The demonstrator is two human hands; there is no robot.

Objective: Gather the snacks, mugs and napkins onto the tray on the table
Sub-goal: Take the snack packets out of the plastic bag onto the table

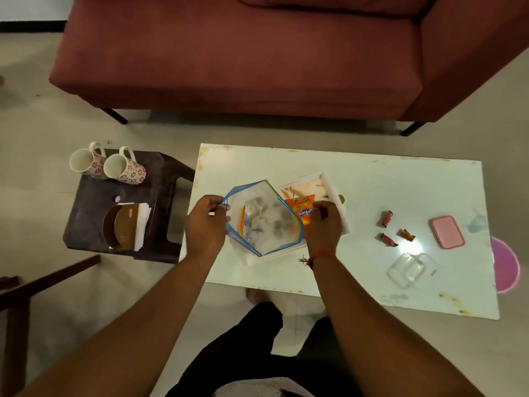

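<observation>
Above the tray (335,193), both hands pinch a clear zip bag (264,219): left hand (204,222) on its near-left edge, right hand (325,224) opposite. Its long axis runs diagonally across the tray, so lowering it looks enough; the mugs (107,164) sit far left of the tray.

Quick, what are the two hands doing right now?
Left hand: closed, pinching one edge of the clear zip bag.
Right hand: closed, gripping the bag's other edge, above the tray.

Mugs (108,164) white, red floral; zip bag (264,217) clear, blue-edged; snack packet (302,210) orange; sofa (243,53) maroon
</observation>
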